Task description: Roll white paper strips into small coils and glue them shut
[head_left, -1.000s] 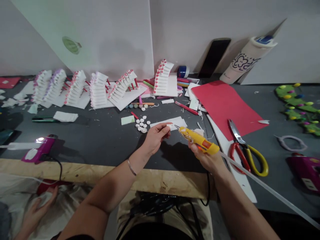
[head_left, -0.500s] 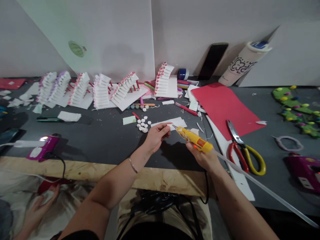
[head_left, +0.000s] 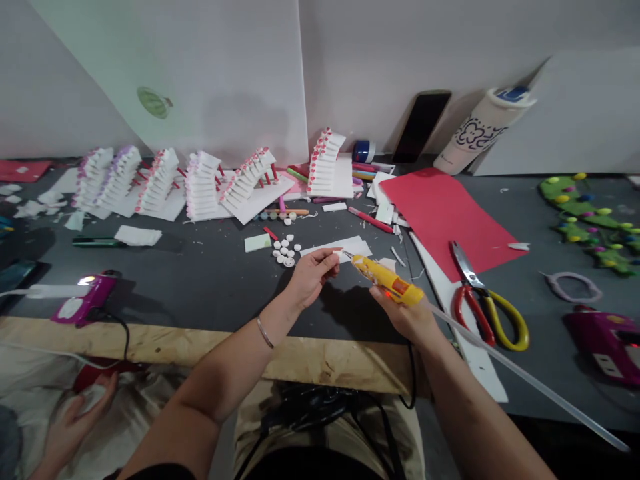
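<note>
My right hand (head_left: 400,308) is wrapped round a yellow hot glue gun (head_left: 387,279), with a long translucent glue stick (head_left: 520,373) trailing from its back. Between the fingertips of my left hand (head_left: 315,272) is a small white piece (head_left: 339,253), pinched and partly covered. The gun's nozzle is at or very near that piece; whether they touch I cannot tell. Behind my left fingers a white paper strip (head_left: 357,248) lies on the dark table. Several small white round discs (head_left: 284,251) are clustered to the left, beside a pale green card (head_left: 257,243).
Several small white stair-like models (head_left: 203,187) stand along the wall. Red-and-yellow-handled snips (head_left: 490,300) rest by a red sheet (head_left: 445,210) on the right. A phone (head_left: 423,125) and tumbler (head_left: 483,130) lean at the back. Another person's hand (head_left: 75,423) shows lower left, below a purple power strip (head_left: 85,299).
The view has shifted slightly. Both hands keep nearly the same pose, the nozzle still by the white piece.
</note>
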`<state>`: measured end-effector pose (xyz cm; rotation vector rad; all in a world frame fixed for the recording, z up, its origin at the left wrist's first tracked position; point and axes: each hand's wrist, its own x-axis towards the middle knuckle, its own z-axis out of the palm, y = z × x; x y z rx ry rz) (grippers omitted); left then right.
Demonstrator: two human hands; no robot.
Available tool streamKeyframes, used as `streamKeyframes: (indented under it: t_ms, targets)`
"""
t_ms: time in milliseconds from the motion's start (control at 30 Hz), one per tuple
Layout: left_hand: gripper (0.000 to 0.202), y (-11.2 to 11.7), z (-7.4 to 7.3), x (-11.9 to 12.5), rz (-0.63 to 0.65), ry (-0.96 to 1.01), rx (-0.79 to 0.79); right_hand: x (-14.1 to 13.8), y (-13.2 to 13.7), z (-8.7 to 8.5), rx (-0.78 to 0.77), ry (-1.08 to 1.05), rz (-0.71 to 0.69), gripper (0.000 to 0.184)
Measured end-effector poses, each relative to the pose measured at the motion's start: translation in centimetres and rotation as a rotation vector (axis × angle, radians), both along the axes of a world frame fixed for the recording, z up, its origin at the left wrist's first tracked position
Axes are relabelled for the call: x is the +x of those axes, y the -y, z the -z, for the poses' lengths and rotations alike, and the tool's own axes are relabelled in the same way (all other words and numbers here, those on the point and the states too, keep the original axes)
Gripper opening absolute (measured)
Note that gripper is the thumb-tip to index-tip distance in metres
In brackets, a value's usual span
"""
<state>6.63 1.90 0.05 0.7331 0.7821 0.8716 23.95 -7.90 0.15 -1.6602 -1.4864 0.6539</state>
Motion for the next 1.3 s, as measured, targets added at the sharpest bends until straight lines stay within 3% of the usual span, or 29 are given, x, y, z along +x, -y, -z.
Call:
streamKeyframes:
  t_ms: [267, 433, 567, 767, 967, 1067, 1167, 1300]
  targets:
    - [0.036, -0.1, -0.1, 0.0, -0.004, 0.029, -0.004, 0.0, -0.1, 0.2, -0.007, -0.079, 0.029, 0.027]
    - [0.035, -0.3, 0.2, 0.0, -0.023, 0.006, 0.018, -0.3, -0.2, -0.8, -0.013, -0.258, 0.098, 0.028]
    - [0.031, -0.3, 0.3, 0.0, -0.057, -0.077, 0.108, 0.1, -0.1, -1.2, -0.117, -0.409, 0.127, 0.037]
    - [0.028, -0.1, -0.2, -0.1, -0.061, -0.173, 0.239, 0.8, -0.2, -0.3, -0.169, -0.525, 0.102, 0.047]
    - [0.028, -0.4, 0.4, -0.4, -0.076, -0.250, 0.313, 0.8, -0.6, -0.7, -0.102, -0.754, 0.125, 0.052]
    - [0.024, -0.8, 0.7, -0.7, -0.144, -0.381, 0.452, 1.4, -1.4, -0.7, -0.138, -0.754, 0.211, 0.058]
    - [0.017, -0.9, 0.7, -1.2, -0.237, -0.573, 0.689, 2.0, -2.4, -0.2, -0.247, -0.753, 0.286, 0.058]
    - [0.014, -0.7, 0.2, -1.5, -0.292, -0.735, 0.925, 2.5, -2.9, 0.4, -0.207, -0.867, 0.266, 0.052]
